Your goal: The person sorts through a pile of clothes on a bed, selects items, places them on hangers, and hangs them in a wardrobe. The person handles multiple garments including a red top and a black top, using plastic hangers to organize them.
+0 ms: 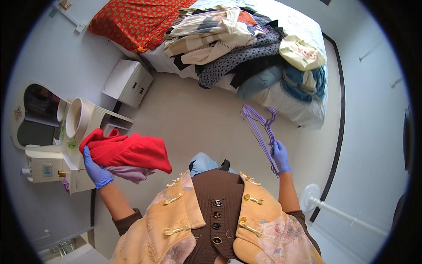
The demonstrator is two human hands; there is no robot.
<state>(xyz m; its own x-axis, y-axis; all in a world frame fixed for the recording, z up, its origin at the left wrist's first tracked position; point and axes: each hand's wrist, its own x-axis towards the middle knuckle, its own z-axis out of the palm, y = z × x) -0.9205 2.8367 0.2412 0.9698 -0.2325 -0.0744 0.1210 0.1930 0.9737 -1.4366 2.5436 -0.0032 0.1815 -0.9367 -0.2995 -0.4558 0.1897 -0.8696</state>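
Observation:
My left hand (97,170), in a blue-violet glove, holds a folded red garment (128,150) with a mauve cloth (132,173) beneath it, out to the left beside the dressing table. The fingers lie partly behind the red fabric. On the right, my gloved right hand (280,156) grips several purple clothes hangers (258,132) bunched together, their hooks towards the bed. A large heap of clothes (211,36) lies on the bed ahead, with a dark patterned knit garment (237,56) hanging over the edge.
A white dressing table (79,178) with a mirror and a white basin (76,117) stands at left, a two-drawer bedside cabinet (127,82) beyond it. The bed (303,112) bears a red pillow (132,23) and a cream bag (301,52). A white stand (343,213) is at right.

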